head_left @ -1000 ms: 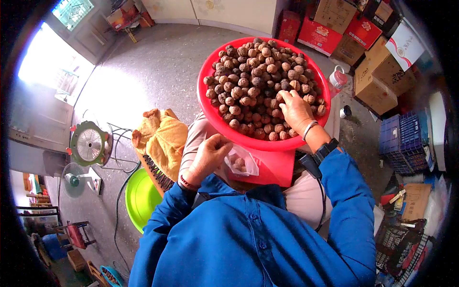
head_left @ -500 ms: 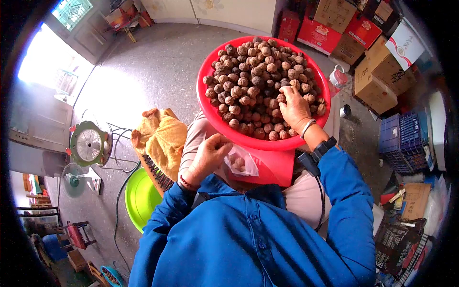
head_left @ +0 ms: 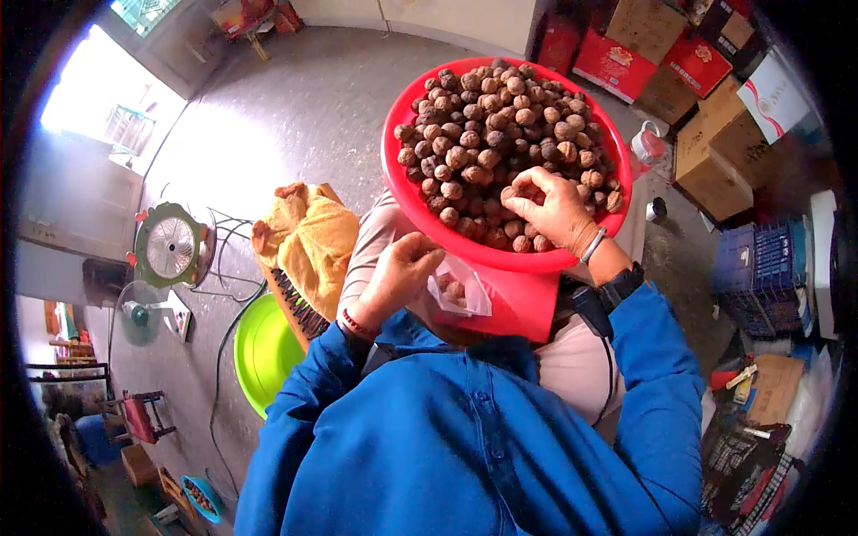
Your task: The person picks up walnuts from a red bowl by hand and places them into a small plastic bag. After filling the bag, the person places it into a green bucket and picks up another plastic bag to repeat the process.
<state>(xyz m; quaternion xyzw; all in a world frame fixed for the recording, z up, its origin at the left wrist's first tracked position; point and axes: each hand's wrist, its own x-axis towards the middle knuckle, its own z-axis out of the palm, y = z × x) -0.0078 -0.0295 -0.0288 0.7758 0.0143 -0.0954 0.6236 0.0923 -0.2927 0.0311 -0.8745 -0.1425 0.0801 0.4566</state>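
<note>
A red basin [head_left: 391,183] heaped with brown walnuts [head_left: 487,107] stands in front of me. My right hand [head_left: 556,213] is over its near side, with thumb and fingertips closed around a walnut [head_left: 509,194]. Left of the basin's near rim, my left hand [head_left: 398,279] is closed in a pinch at the edge of a clear plastic bag [head_left: 478,299]. Several pale walnuts lie inside that bag, beside a red surface [head_left: 518,308] under the basin. The left fingertips partly hide the bag's edge.
To my left are a yellow cloth [head_left: 313,232], a bright green basin [head_left: 264,353], a green-framed fan [head_left: 170,246] and cables on the floor. Cardboard boxes [head_left: 715,161] and a blue crate [head_left: 760,268] stand at the right. A red-and-white mug [head_left: 647,143] is beyond the basin.
My right hand has shifted left and nearer within the basin, its fingertips now closed on a walnut. My left hand keeps its pinch by the bag. The whole view has shifted slightly.
</note>
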